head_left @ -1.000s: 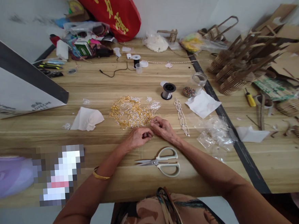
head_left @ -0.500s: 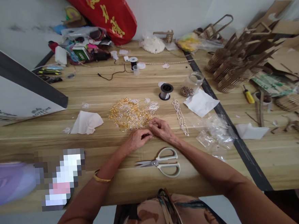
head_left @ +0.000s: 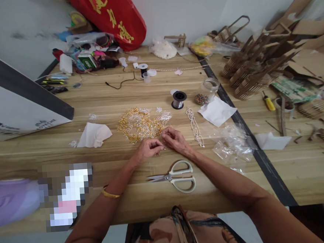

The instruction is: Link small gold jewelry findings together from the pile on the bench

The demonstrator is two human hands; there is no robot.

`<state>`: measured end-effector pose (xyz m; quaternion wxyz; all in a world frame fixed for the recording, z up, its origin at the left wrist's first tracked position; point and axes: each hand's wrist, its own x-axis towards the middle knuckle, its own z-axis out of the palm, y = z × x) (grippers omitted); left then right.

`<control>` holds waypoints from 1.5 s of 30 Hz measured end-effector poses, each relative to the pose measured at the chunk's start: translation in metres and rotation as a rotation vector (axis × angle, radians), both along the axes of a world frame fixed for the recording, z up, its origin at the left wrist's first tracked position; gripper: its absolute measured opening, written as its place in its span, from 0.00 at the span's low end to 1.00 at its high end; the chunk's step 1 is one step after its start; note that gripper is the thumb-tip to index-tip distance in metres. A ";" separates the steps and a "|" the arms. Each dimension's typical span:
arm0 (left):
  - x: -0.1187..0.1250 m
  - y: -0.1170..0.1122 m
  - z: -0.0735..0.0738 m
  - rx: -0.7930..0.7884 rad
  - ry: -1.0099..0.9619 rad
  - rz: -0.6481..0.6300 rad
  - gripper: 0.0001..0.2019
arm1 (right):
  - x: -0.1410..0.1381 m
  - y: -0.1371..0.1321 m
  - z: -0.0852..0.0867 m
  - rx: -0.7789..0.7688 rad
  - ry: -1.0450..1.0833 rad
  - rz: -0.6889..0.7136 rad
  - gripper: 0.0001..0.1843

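Close together over the front of the bead pile, my left hand (head_left: 148, 148) and my right hand (head_left: 176, 139) both have their fingertips pinched. What either pinch holds is too small to make out. Just beyond them spreads a heap of gold and silver beads (head_left: 140, 125), with thin silver pins (head_left: 164, 117) at its right edge. A small gold speck shows on the table between the hands. Scissors (head_left: 173, 177) with pale handles lie nearer my body, blades pointing left. To the right of my right hand lies a silver bead chain (head_left: 195, 128).
A spool of wire (head_left: 178, 100) and a glass jar (head_left: 210, 88) of beads stand behind. Clear plastic bags (head_left: 232, 142) and white paper (head_left: 217, 111) lie right, a folded cloth (head_left: 94, 134) left. Small woven baskets (head_left: 247, 74) crowd the far right; a large box (head_left: 24, 101) stands left.
My left hand has shifted slightly left, widening the gap between the fingertips. My right hand stays nearly in place. The view has tilted a little.
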<state>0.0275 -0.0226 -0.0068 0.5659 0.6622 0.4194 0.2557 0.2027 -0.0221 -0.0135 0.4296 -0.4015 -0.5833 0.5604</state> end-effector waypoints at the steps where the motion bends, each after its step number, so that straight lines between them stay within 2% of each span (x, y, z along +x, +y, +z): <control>1: 0.000 0.000 0.000 -0.040 -0.023 -0.005 0.10 | 0.000 0.000 0.000 -0.015 0.012 -0.002 0.14; 8: 0.002 0.000 0.002 -0.154 -0.096 -0.023 0.14 | 0.005 0.005 0.007 -0.072 0.022 -0.039 0.17; 12: 0.002 -0.001 -0.002 -0.174 -0.117 -0.001 0.15 | 0.010 0.007 0.015 -0.097 -0.001 0.005 0.17; 22: 0.001 -0.004 -0.004 -0.106 -0.110 0.025 0.14 | 0.016 0.009 0.031 -0.113 -0.049 0.082 0.18; 26: -0.002 -0.005 -0.002 -0.062 -0.062 0.050 0.13 | 0.016 0.008 0.029 -0.089 -0.142 0.050 0.18; 30: -0.004 -0.006 0.002 -0.058 -0.010 0.052 0.11 | 0.014 0.005 0.023 0.023 -0.192 0.034 0.14; 35: -0.004 -0.007 0.007 -0.026 0.026 0.045 0.09 | 0.011 0.002 0.024 0.361 -0.349 0.024 0.08; 38: -0.005 -0.007 0.008 -0.006 0.024 0.032 0.09 | 0.010 -0.001 0.029 0.508 -0.402 0.057 0.07; 41: -0.006 -0.008 0.007 0.016 0.037 0.022 0.08 | 0.008 -0.005 0.032 0.580 -0.417 0.122 0.06; 45: -0.007 -0.008 0.006 0.033 0.047 0.015 0.07 | 0.006 -0.009 0.034 0.573 -0.494 0.216 0.07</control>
